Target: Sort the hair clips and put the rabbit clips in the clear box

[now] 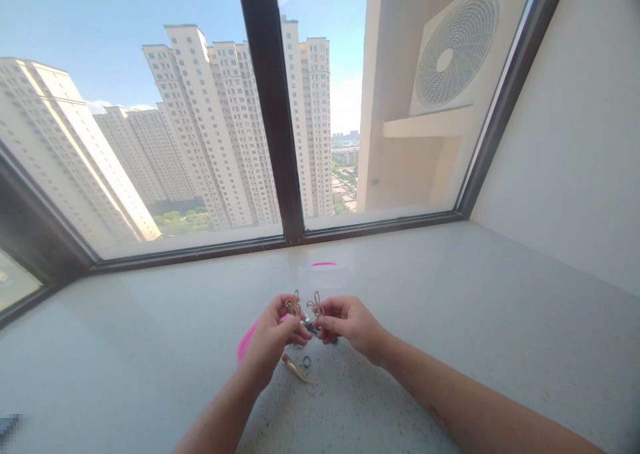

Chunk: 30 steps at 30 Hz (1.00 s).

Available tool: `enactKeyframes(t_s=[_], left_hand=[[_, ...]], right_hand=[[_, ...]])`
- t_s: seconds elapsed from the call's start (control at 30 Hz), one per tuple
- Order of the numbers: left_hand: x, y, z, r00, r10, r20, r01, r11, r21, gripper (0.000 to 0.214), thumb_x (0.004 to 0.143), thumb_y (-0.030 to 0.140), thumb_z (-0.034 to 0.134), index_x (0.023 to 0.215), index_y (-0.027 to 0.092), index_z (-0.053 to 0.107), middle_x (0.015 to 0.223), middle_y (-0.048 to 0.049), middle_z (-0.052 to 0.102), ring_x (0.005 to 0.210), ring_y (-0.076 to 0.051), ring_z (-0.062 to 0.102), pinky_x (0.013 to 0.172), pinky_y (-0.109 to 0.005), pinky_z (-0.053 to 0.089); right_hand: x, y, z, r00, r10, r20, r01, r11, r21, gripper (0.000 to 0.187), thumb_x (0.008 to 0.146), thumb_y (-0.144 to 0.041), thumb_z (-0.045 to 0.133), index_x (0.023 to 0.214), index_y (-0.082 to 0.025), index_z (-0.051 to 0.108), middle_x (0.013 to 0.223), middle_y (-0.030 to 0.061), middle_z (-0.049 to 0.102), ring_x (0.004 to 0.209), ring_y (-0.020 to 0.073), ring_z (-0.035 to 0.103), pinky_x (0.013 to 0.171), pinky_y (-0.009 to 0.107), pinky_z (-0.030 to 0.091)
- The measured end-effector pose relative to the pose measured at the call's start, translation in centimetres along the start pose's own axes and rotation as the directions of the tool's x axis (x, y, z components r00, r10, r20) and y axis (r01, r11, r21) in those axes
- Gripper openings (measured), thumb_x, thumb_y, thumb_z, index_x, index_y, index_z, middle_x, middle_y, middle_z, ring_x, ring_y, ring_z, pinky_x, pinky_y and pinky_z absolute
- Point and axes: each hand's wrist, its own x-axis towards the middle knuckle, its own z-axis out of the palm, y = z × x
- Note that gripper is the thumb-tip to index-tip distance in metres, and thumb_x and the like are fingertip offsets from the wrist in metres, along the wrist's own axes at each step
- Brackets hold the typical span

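Observation:
Pinched in the fingers of my left hand [277, 331] is a gold looped wire piece [293, 304], standing upright. My right hand [350, 324] grips a similar gold looped wire piece [316, 305] a short gap to the right. Both hands are close together over the sill, and whether the two pieces join lower down is hidden by the fingers. Some small dark items [312, 328] lie behind the fingertips, too covered to name. Just below the hands rest a slim gold clip [295, 369], a small dark ring [307, 361] and a faint pinkish ring [311, 389].
A bright pink rounded object [245, 345] sits partly behind my left hand. Beyond the hands is a clear container with a pink strip [324, 265]. The pale speckled sill [500, 347] meets a dark window frame [287, 174] ahead and a white wall [565, 141] at right.

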Motion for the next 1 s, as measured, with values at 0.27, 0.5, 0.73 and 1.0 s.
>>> enactKeyframes(t_s=[0.27,0.5,0.73,1.0], left_hand=[[-0.7,-0.6,1.2,0.999,-0.05,-0.013,0.048,0.992,-0.114,0.023,0.067,0.018,0.063,0.088,0.016,0.053,0.079,0.0009,0.06,0.057,-0.011,0.063,0.051,-0.021,0.05],[-2.1,-0.7,2.1,0.996,-0.075,-0.045,0.065,0.98,-0.188,0.022,0.068,0.022,0.065,0.086,0.017,0.054,0.078,0.0007,0.06,0.055,-0.011,0.061,0.049,-0.021,0.049],[-2.2,-0.7,2.1,0.993,-0.115,-0.023,0.109,0.978,-0.176,0.021,0.069,0.026,0.064,0.086,0.015,0.057,0.071,-0.0012,0.062,0.053,-0.011,0.059,0.049,-0.022,0.048],[-2.0,0.3,1.5,0.997,-0.058,-0.05,0.051,0.99,-0.129,0.026,0.068,0.024,0.068,0.09,0.014,0.06,0.082,-0.0042,0.064,0.055,-0.011,0.058,0.048,-0.02,0.043]], right_hand=[[-0.9,-0.3,-0.8,1.0,0.024,-0.014,-0.024,0.999,0.044,0.033,0.068,-0.035,0.074,0.089,-0.011,0.067,0.079,0.0073,0.068,0.066,0.0162,0.064,0.062,0.031,0.052],[-2.1,0.3,-1.1,0.997,0.067,-0.029,-0.066,0.996,0.053,0.028,0.073,-0.032,0.072,0.09,-0.011,0.065,0.082,0.0081,0.068,0.067,0.0155,0.065,0.061,0.028,0.051],[-2.8,0.1,-0.9,0.995,0.096,0.034,-0.099,0.992,0.072,0.03,0.069,-0.037,0.075,0.081,-0.013,0.061,0.082,0.0075,0.068,0.064,0.0156,0.064,0.06,0.03,0.053],[-2.4,0.0,-1.0,0.999,0.042,0.011,-0.042,0.999,0.013,0.029,0.072,-0.036,0.073,0.085,-0.013,0.062,0.079,0.0065,0.067,0.066,0.0158,0.065,0.061,0.029,0.052]])
